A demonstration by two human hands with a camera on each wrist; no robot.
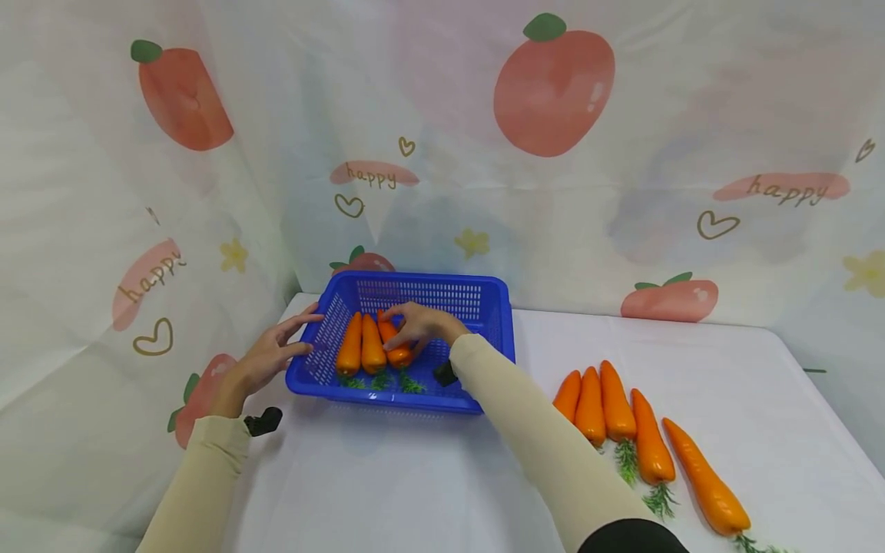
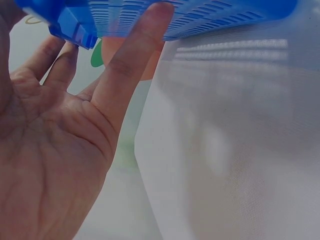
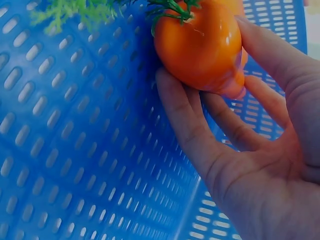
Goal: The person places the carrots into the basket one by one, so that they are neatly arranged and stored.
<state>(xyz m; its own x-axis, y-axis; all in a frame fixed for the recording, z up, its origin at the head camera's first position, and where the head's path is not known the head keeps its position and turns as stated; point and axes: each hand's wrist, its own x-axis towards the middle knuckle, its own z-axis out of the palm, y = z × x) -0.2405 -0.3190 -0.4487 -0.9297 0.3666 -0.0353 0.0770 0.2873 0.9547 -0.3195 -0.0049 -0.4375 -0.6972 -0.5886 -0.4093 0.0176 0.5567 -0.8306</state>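
Note:
Inside the blue plastic basket [image 1: 498, 330], my right hand [image 1: 422, 324] holds an orange carrot [image 1: 399, 355] with a green leafy top. The right wrist view shows thumb and fingers curled round this carrot [image 3: 200, 47], its stem end toward the camera. Two more carrots lie to its left in the basket, the nearer one [image 1: 373, 346] and the outer one [image 1: 349, 346], tops toward the front wall. My left hand [image 1: 266, 359] rests against the basket's left side with fingers spread and fairly straight; in the left wrist view, fingers of that hand [image 2: 60, 135] touch the basket's underside and wall [image 2: 210, 17].
Several carrots [image 1: 618, 403] lie in a slanting row on the white table [image 1: 387, 484] to the right, one [image 1: 705, 476] nearest the front. Part of that row is hidden behind my right sleeve [image 1: 546, 430]. A fruit-printed cloth [image 1: 442, 192] hangs behind the table.

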